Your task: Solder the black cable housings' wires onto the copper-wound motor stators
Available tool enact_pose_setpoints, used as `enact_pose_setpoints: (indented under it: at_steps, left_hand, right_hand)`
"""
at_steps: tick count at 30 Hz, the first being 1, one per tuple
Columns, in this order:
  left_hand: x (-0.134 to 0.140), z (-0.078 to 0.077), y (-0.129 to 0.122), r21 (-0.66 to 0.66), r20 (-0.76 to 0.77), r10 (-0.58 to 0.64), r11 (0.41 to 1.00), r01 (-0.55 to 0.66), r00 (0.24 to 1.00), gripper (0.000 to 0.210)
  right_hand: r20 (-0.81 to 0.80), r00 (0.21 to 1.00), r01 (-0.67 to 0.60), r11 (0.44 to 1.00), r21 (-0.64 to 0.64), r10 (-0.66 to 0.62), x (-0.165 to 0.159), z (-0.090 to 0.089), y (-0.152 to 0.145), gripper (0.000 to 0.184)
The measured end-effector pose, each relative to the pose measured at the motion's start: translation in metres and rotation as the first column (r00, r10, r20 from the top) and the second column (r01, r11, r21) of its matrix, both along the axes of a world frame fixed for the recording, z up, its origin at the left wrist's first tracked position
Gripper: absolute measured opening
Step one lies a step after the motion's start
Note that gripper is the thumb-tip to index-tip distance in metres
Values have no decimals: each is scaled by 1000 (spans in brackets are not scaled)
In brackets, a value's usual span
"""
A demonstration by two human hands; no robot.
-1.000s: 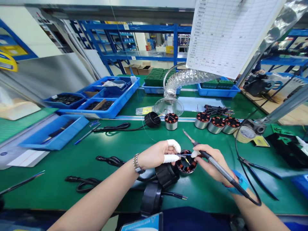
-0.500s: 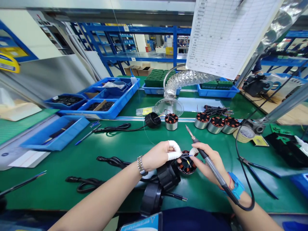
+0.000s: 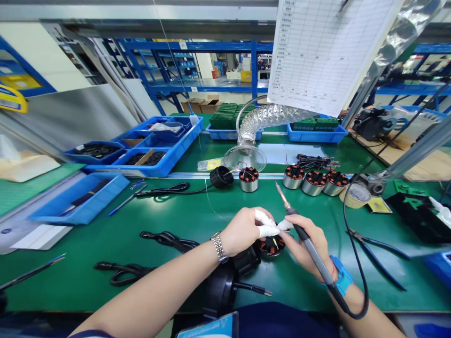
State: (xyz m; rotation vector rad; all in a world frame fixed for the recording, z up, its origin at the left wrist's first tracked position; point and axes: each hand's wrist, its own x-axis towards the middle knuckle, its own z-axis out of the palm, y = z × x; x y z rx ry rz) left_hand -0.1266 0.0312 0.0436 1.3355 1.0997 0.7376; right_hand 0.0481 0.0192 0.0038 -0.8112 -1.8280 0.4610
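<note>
My left hand (image 3: 246, 230), with white cots on two fingertips and a watch on the wrist, pinches thin wires above a copper-wound motor stator (image 3: 271, 245) that sits on a black holder (image 3: 246, 259). My right hand (image 3: 309, 239) meets it at the same wires with a cotted fingertip. It also grips a soldering iron (image 3: 306, 239), whose tip points up and away from the stator. A blue strap is around that wrist.
Several finished stators (image 3: 313, 182) and one more (image 3: 248, 178) stand in a row beyond. A fume duct (image 3: 262, 119) hangs over them. Blue bins (image 3: 151, 141) lie at the left, black cables (image 3: 162, 239) near my left arm, pliers (image 3: 380, 249) and tape (image 3: 354, 195) at the right.
Both hands have closed in together over the stator; fingertips now touch at the wires. The soldering iron has swung more upright.
</note>
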Motion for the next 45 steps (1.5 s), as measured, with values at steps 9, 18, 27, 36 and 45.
enact_pose_setpoints:
  at_steps: [9, 18, 27, 36, 45]
  left_hand:
    - [-8, 5, 9, -26, -187, -285, 958, 285, 940, 31]
    - [-5, 14, 3, -14, -300, -201, 978, 206, 932, 26]
    - [-3, 9, 1, 32, -331, -153, 984, 173, 931, 26]
    - [-6, 5, 0, 126, -362, -160, 968, 219, 918, 25]
    - [1, -3, 3, 81, -362, -203, 966, 247, 910, 23]
  right_hand:
    - [21, 999, 29, 999, 27, -29, 3, 6, -1, 29]
    - [-272, 961, -18, 970, -243, -50, -5, -15, -1, 34]
    - [-247, 967, -17, 947, -320, -66, 31, -9, -12, 45]
    - [75, 997, -18, 970, -241, 37, -4, -2, -3, 37]
    - [-75, 996, 9, 936, -351, -38, 11, -7, -13, 42]
